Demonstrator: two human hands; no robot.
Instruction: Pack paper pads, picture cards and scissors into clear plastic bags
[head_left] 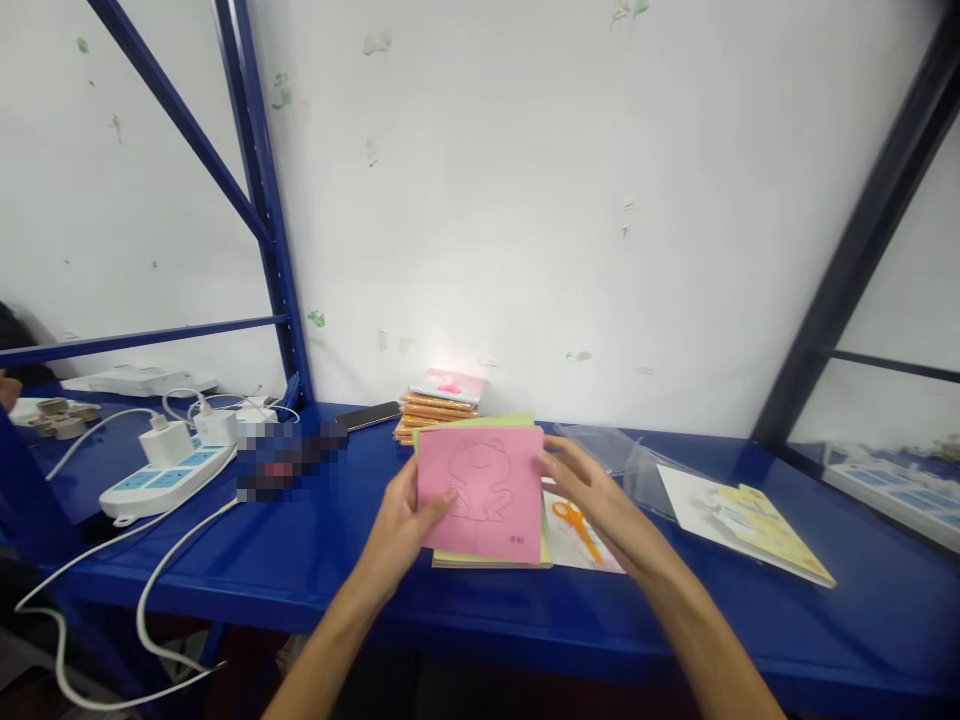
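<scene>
A pink paper sheet (481, 490) with a printed cartoon outline is held up over a blue table (300, 570). My left hand (405, 520) grips its left edge, thumb on the front. My right hand (581, 485) touches the sheet's right edge with fingers spread. Beneath the pink sheet lies a stack of coloured paper (487, 558), green showing at its edges. Orange scissors (576, 525) rest on a white sheet just right of the stack, under my right hand.
A pile of orange booklets (439, 402) and a dark phone (369, 415) sit by the wall. A white power strip (166, 478) with chargers and cables lies left. Clear plastic sleeve (622, 462) and a yellow printed card (750, 520) lie right. Blue shelf posts rise at both sides.
</scene>
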